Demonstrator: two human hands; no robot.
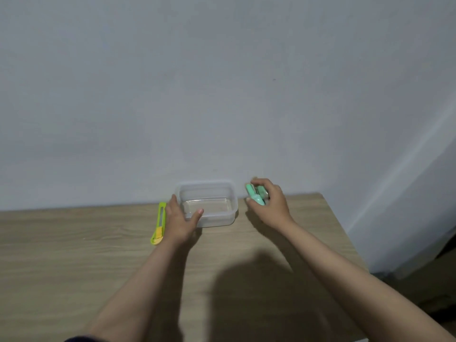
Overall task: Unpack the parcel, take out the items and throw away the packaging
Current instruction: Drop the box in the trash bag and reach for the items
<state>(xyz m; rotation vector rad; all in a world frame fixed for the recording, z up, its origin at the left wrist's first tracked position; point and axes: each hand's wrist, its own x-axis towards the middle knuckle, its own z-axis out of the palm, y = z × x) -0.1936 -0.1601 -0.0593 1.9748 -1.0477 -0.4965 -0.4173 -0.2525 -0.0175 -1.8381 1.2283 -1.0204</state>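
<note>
Head view, left hand: the left hand (179,219) rests against the near-left corner of the clear plastic container (209,193), thumb laid on the near wall and fingers straight along the left side. Its grip is open-fingered, pressing rather than curling round; likely steadying the container so it does not slide.
Head view, right hand: the right hand (270,202) hovers just right of the container, its grip curled tight round a bundle of mint-green items (255,195); what they are is too blurred to tell.
Items' axis: the green items' long axis seems to run from far-left to near-right, with the far ends poking out past the fingers toward the container.
Container: open, lidless, looks empty, standing on the wooden table (74,255) near the wall; long axis left to right.
Cutter: a yellow-green utility knife (159,224) lies just left of the left hand, lengthwise away from the person.
Judgement: the items seem about to go into the container.
Parcel packaging: none visible.
</note>
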